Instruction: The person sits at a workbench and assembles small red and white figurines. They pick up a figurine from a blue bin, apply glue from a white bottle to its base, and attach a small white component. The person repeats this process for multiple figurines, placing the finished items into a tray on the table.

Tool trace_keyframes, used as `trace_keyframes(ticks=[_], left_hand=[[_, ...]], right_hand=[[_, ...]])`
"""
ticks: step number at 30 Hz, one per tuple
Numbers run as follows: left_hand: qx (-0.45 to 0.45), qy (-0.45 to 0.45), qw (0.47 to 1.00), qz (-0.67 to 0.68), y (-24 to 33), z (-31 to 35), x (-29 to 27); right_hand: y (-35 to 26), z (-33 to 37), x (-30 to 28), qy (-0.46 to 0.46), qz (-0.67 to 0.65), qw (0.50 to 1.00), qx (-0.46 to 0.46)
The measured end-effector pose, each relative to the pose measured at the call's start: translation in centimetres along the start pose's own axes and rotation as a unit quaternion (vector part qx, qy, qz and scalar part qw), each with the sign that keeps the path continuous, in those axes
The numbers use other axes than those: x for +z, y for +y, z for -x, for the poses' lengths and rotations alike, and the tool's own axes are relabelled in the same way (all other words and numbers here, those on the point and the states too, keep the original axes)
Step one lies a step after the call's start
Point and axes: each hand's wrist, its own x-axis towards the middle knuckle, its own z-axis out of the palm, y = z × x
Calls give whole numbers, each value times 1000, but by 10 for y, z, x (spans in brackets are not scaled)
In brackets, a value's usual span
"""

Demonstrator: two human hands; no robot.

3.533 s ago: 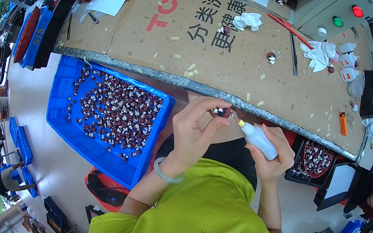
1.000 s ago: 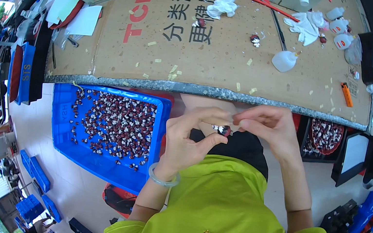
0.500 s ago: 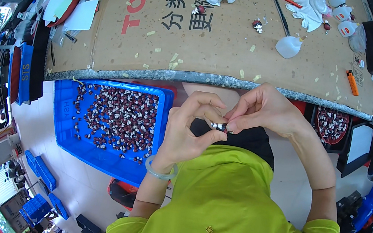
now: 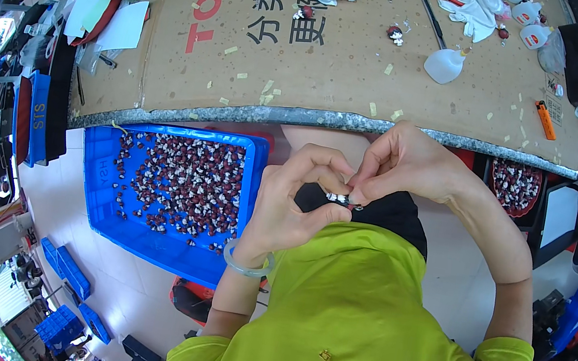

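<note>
A small white-and-dark figurine (image 4: 336, 198) is between my hands, just above my lap and below the table's front edge. My left hand (image 4: 278, 198) is closed, pinching it between thumb and curved fingers. My right hand (image 4: 413, 171) meets it from the other side, thumb and fingertips pressed together at its end. Those fingertips cover part of the figurine, so its full shape is hidden. Beside my left hand is a blue bin (image 4: 156, 241) with many small dark-red and white figurines (image 4: 190, 179) inside.
The cardboard-covered table (image 4: 169, 76) carries a white bottle (image 4: 444, 66), an orange lighter (image 4: 545, 121), two loose figurines and crumpled white cloths (image 4: 477, 13). A red basket (image 4: 514, 189) of figurines is at the right, under the table edge. Papers (image 4: 122, 26) lie at the left.
My right hand has shifted slightly up and left, its fingertips still at the figurine. My left hand keeps nearly the same place. The view has tilted a little.
</note>
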Motion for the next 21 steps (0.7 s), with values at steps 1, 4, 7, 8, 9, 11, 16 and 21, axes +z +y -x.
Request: trace_keyframes(ticks=[1,4,7,8,9,11,16,21], left_hand=[[10,2,1000,5,1,0,0],[5,-4,1000,-1,2,0,0],[-7,-7,1000,4,5,1,0],[-4,-8,1000,-1,6,1,0],[0,-10,1000,-7,7,1,0],[1,-13,1000,-13,8,0,-1],[-26,-25,999,-23,8,4,-1],[7,-23,999,-25,11,4,-1]], right_hand=[[0,0,0,-4,-6,1000,1],[-1,2,2,-4,-6,1000,2],[-2,3,4,-3,1,1000,-6],[-2,3,5,-4,2,1000,-10],[-2,3,4,-9,9,1000,-8],[-2,3,3,-20,21,1000,-3],[0,4,7,-11,8,1000,-11],[-2,7,8,-19,38,999,-6]])
